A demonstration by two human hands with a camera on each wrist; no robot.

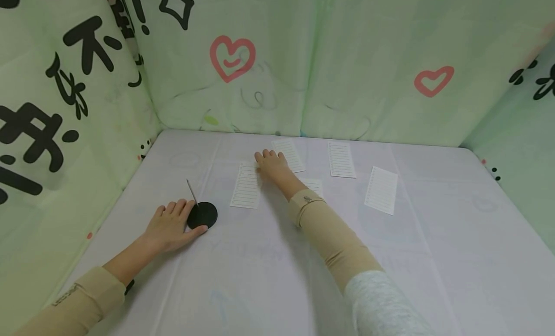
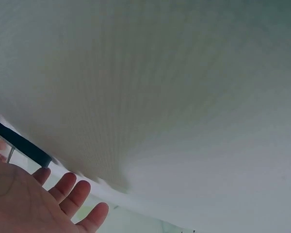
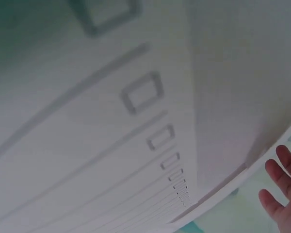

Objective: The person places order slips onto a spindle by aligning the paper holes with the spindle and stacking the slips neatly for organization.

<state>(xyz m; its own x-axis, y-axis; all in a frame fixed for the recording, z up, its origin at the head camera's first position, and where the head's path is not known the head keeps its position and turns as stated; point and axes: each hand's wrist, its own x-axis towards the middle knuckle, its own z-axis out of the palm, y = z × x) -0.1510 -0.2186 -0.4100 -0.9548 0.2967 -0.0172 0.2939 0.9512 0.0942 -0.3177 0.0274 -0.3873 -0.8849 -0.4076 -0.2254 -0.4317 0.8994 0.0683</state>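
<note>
A bill spike with a round black base [image 1: 202, 215] and a thin upright metal rod [image 1: 192, 191] stands at the table's left. My left hand [image 1: 171, 225] holds that base at its edge, thumb on the near side and index finger on the left; the other fingers extend beside it, also in the left wrist view [image 2: 48, 204]. At the back, my right hand [image 1: 274, 166] reaches between a checklist sheet [image 1: 245, 189] and another sheet [image 1: 291, 155] behind it. Its fingers are extended and spread in the right wrist view [image 3: 283, 177], with nothing seen between them.
More checklist sheets lie on the white table [image 1: 243, 288]: one [image 1: 342, 160] at the back, one [image 1: 381, 190] farther right, and one [image 1: 313, 186] partly hidden by my right forearm. Green printed curtains [image 1: 364, 61] border the table at the back and both sides.
</note>
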